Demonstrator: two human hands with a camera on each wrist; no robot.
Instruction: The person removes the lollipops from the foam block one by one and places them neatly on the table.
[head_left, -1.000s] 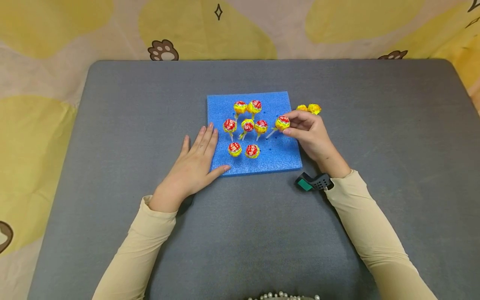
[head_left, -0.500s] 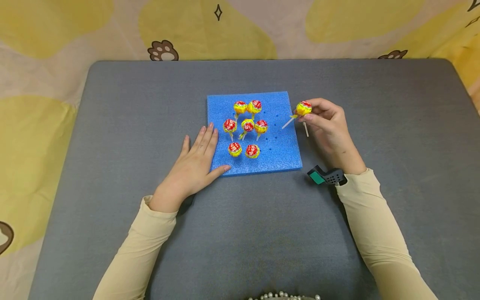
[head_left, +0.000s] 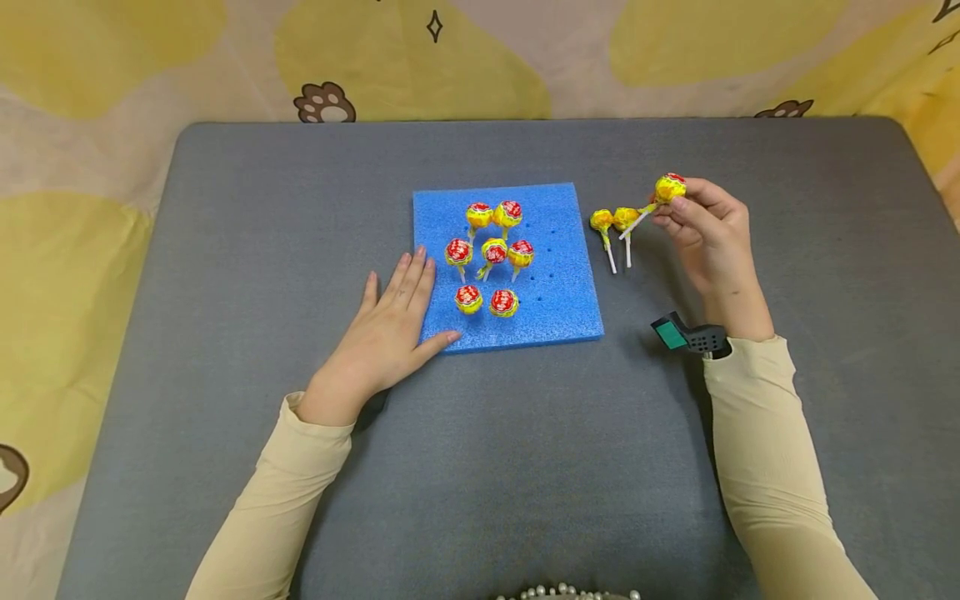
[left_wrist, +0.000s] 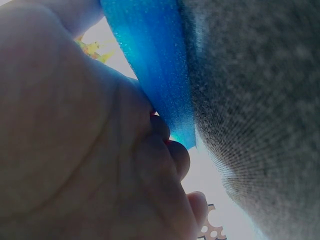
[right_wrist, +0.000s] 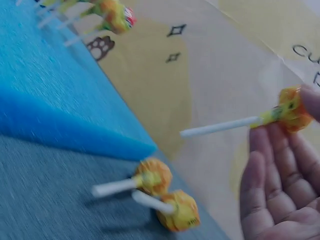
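Lollipop (head_left: 670,190) is pinched by its wrapped head between the thumb and fingers of the right hand (head_left: 717,246), raised over the table (head_left: 525,467) to the right of the board (head_left: 566,308). That wrist comes up from below, the forearm angled inward. Left hand (head_left: 386,329) lies flat with straight fingers spread, fingertips at the board's left edge and thumb over its near corner. Yellow wrapping with a red top covers the candy, twisted at the neck; its white stick slants down and leftward, above two loose lollipops (head_left: 602,220).
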